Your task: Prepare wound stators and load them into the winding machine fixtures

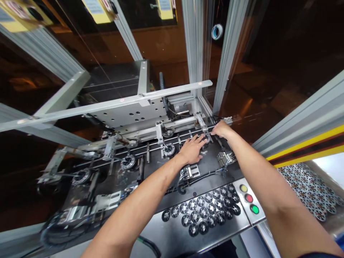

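My left hand (192,148) lies stretched out over the dark machine bed, fingers apart. Its fingertips reach a round metal part (206,138) at the right-hand station and partly cover it. Just beyond that part, my right hand (222,129) is closed, thumb toward the part and fingers curled by the end of the rail; whatever they hold is hidden. Similar round parts sit at the stations to the left: one (168,149) beside my left wrist, another (128,162) farther along, and one (81,176) at the far left.
Several black round pieces with silver centres (203,212) stand in rows on the metal ledge. Yellow, red and green buttons (249,198) are right of them. A box of stacked metal rings (309,186) lies at right. A long metal bar (120,100) crosses above the stations.
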`<action>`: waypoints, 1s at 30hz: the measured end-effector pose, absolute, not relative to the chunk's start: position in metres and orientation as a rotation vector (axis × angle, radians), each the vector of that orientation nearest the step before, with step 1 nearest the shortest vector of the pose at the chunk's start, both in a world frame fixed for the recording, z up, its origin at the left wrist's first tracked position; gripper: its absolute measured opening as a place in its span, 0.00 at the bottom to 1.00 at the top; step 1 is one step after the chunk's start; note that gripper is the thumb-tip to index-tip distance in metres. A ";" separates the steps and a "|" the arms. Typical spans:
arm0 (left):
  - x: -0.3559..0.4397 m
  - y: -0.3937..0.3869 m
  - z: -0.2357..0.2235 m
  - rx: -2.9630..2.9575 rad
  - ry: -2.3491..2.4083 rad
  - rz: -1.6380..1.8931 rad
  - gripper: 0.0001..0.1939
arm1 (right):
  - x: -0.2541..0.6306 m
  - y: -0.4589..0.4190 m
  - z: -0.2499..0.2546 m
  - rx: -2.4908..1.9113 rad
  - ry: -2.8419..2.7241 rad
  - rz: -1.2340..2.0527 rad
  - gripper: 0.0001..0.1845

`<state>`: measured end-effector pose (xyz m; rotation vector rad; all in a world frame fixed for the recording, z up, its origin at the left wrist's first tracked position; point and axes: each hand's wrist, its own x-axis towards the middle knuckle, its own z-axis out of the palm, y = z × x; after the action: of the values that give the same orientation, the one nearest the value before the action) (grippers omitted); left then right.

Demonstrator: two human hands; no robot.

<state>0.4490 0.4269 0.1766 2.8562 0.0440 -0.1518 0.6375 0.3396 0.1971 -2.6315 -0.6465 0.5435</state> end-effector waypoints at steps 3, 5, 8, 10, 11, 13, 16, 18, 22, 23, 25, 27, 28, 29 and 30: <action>0.449 0.426 0.177 2.859 0.046 -0.161 0.45 | 0.626 0.324 0.198 -2.572 -0.553 0.643 0.19; 0.449 0.426 0.177 2.862 0.050 -0.164 0.45 | 0.620 0.319 0.199 -2.533 -0.509 0.680 0.18; 0.449 0.425 0.177 2.864 0.057 -0.164 0.45 | 0.615 0.319 0.202 -2.486 -0.464 0.704 0.17; 0.449 0.425 0.177 2.863 0.062 -0.162 0.45 | 0.614 0.320 0.204 -2.468 -0.444 0.719 0.16; 0.449 0.424 0.177 2.861 0.065 -0.160 0.45 | 0.614 0.321 0.205 -2.464 -0.437 0.727 0.16; 0.449 0.424 0.177 2.857 0.070 -0.156 0.45 | 0.614 0.321 0.207 -2.463 -0.429 0.747 0.16; 0.448 0.424 0.176 2.849 0.074 -0.151 0.45 | 0.613 0.320 0.208 -2.478 -0.428 0.777 0.16; 0.448 0.424 0.176 2.843 0.073 -0.149 0.45 | 0.613 0.320 0.208 -2.496 -0.436 0.798 0.16; 0.449 0.424 0.175 2.833 0.072 -0.142 0.45 | 0.613 0.321 0.206 -2.526 -0.471 0.837 0.17; 0.449 0.424 0.175 2.832 0.071 -0.140 0.44 | 0.613 0.321 0.205 -2.531 -0.483 0.846 0.17; 0.449 0.425 0.175 2.831 0.068 -0.136 0.44 | 0.613 0.321 0.204 -2.540 -0.508 0.858 0.17; 0.449 0.425 0.174 2.832 0.068 -0.136 0.44 | 0.615 0.321 0.204 -2.550 -0.537 0.850 0.17; 0.449 0.425 0.174 2.833 0.070 -0.137 0.44 | 0.615 0.321 0.203 -2.556 -0.554 0.838 0.17; 0.449 0.425 0.174 2.834 0.072 -0.138 0.44 | 0.616 0.322 0.203 -2.561 -0.574 0.822 0.17; 0.448 0.425 0.174 2.835 0.075 -0.139 0.44 | 0.617 0.322 0.203 -2.566 -0.595 0.806 0.17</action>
<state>0.4482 0.4246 0.1740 2.8345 0.0747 -0.1391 0.6172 0.3220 0.2026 -2.5656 -0.5950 0.8062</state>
